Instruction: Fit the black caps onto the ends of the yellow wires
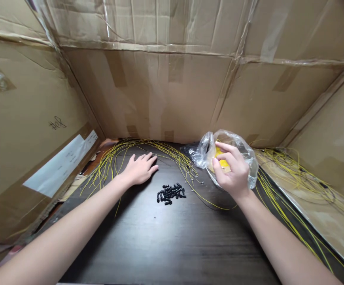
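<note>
Pressing palm down on the dark wood-grain worktop (163, 245), the left hand (140, 169) lies flat with its fingers spread, and the right hand (230, 170) sits just to its right, curled around a clear plastic bag (250, 166), pinching the crumpled film between thumb and fingers. Inside the bag, right under those fingers, shows a yellow object (222, 159), mostly hidden by the hand and the film, so its exact kind cannot be told. Between the hands and a little nearer the body lies a small heap of black plastic pieces (170, 194), well clear of both hands' fingertips. Thin yellow wires (160, 144) loop in a wide arc around and beyond the left hand, running past its fingers and behind the heap, then on toward the bag, with a strand passing just below the right hand. Right of the right hand, a tangle of yellow wires (296, 170) spills over a flattened cardboard panel (317, 217). Farther ahead and to both sides rise taped cardboard walls (148, 91); the one left of the left hand carries a white paper label (61, 164) and a handwritten marking (57, 123).
</note>
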{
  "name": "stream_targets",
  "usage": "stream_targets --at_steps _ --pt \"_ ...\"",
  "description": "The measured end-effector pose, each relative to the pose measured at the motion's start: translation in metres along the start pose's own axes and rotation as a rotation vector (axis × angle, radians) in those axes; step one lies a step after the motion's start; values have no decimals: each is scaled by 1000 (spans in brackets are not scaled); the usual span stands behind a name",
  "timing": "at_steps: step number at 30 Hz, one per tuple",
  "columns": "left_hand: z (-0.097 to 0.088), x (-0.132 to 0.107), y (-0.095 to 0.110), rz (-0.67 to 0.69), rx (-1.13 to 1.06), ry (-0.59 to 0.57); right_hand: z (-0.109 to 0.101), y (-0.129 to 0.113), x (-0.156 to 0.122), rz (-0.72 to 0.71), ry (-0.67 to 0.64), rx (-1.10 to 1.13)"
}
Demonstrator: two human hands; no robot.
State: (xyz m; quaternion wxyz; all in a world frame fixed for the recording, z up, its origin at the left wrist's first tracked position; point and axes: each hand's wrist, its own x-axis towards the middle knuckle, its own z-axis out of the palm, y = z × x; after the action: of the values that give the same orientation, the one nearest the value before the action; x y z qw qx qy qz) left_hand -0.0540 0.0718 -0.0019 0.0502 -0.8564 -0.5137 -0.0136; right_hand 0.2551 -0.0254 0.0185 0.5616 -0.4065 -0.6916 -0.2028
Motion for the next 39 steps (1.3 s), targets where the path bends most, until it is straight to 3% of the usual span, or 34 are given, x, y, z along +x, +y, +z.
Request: stream_targets --at_steps 3,9,15,18,20,25,29,31,33,37,39 --pt "5 0 -2 44 -15 37 3 0 -2 0 -25 22" --pt "-5 -32 -8 78 46 136 4 0 -4 13 -39 32" --pt "-18 -79 -39 74 54 4 3 -4 -3 1 -45 42" --pt "-29 -97 -50 -36 109 -4 4 -2 -5 5 -52 37" --pt "-34 -103 -51 -84 120 39 6 1 -7 15 -62 37" --pt "-27 -110 -59 12 -27 11 9 8 -12 37 -85 34" --pt "-18 -107 -74 -99 44 51 8 4 -9 42 -70 45" --pt "-22 -98 -65 -92 -11 154 6 -2 -6 33 -78 68" --pt "-36 -82 -37 -41 -222 284 4 -11 -2 8 -96 106" --pt "-76 -42 45 265 -713 453 -2 -32 3 -81 -140 206" --pt "-92 -24 79 456 -800 434 -4 -41 4 -120 -173 247"
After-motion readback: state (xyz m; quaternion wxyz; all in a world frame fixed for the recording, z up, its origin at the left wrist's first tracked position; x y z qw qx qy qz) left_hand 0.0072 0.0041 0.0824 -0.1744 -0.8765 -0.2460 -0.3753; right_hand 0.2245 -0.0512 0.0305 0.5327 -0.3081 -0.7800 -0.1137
